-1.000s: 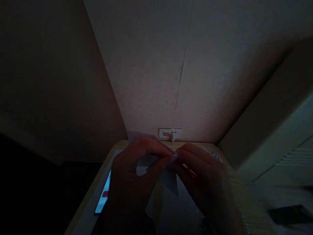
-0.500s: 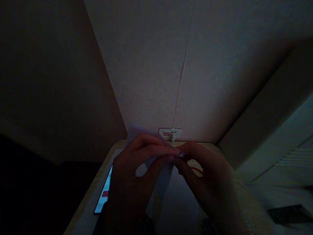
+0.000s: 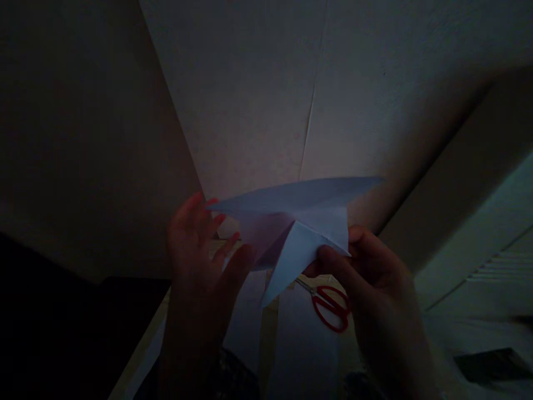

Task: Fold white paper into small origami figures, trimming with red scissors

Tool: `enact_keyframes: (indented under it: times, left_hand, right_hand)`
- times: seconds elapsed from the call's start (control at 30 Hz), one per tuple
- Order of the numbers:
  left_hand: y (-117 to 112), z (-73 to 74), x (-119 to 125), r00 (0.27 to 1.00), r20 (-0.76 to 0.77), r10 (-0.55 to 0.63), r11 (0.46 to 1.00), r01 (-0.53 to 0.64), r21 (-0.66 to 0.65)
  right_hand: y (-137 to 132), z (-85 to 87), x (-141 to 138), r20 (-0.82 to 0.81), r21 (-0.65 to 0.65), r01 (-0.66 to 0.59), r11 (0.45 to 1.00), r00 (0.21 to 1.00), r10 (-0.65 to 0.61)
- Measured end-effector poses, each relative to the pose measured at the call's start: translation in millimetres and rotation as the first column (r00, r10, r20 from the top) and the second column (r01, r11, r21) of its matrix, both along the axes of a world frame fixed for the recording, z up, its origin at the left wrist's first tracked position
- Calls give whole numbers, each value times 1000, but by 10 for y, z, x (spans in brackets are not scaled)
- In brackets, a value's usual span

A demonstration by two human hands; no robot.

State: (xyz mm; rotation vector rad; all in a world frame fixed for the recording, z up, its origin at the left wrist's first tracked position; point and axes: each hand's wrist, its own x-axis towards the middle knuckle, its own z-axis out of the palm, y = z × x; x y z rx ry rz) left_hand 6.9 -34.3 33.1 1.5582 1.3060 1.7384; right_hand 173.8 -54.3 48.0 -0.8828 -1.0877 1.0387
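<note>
A folded sheet of pale paper [image 3: 320,211] hangs in the air over the table, its flaps spread wide with pointed ends. My right hand [image 3: 370,272] pinches its lower right part between thumb and fingers. At the paper's left end is my left hand [image 3: 200,244], fingers spread apart; whether the fingertips touch the paper I cannot tell. Scissors [image 3: 331,308] with red handles lie on the table below the paper, their blades partly hidden by it.
Flat pale sheets [image 3: 306,344] lie on the light wooden table [image 3: 268,339]. A wall [image 3: 258,122] rises close behind. A large pale panelled unit [image 3: 478,222] stands at the right, with a dark flat object [image 3: 493,364] low beside it. The light is dim.
My hands have moved apart, and the paper pinched between them has opened out into wide flaps. My left hand has loosened and spread. The scissors now show more fully; the lit screen is hidden.
</note>
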Motion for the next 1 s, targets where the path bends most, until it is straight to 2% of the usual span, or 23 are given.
enact_keyframes:
  times: [0.07,0.13,0.23,0.33,0.4,0.47,0.57,0.73,0.9,1.0]
  left_hand:
    - [-16,3,39,986,150,-77,995,85,-47]
    - [-61,56,85,939,311,-143,979,181,-95]
    - [-138,173,139,884,411,-224,948,295,-117]
    - [-168,239,144,883,411,-226,929,323,-181]
    - [-160,239,122,907,384,-175,920,289,-263]
    - [-145,221,96,913,371,-172,907,293,-302]
    - [-132,205,69,898,393,-199,897,328,-296]
    - [-132,190,34,907,402,-124,894,278,-352]
    - [-120,172,32,914,393,-105,879,270,-393]
    - [-118,206,68,914,375,-153,882,297,-366]
  right_hand:
    - [-4,-5,0,-10,-9,-23,1000,1000,23]
    - [-10,-6,-3,-3,-21,-21,1000,1000,21]
    - [-9,-7,-14,30,-42,6,999,1000,-5]
    - [16,-11,-18,87,-32,-7,999,996,10]
    - [41,-13,-14,136,-20,-28,999,990,30]
    - [61,-11,-5,164,-16,-45,999,985,47]
    - [69,-13,14,141,-21,-61,998,988,64]
    - [57,-67,58,135,-74,-61,995,988,70]
    - [79,-77,84,186,-72,-46,996,981,59]
    - [100,-47,86,226,-57,-43,997,973,55]
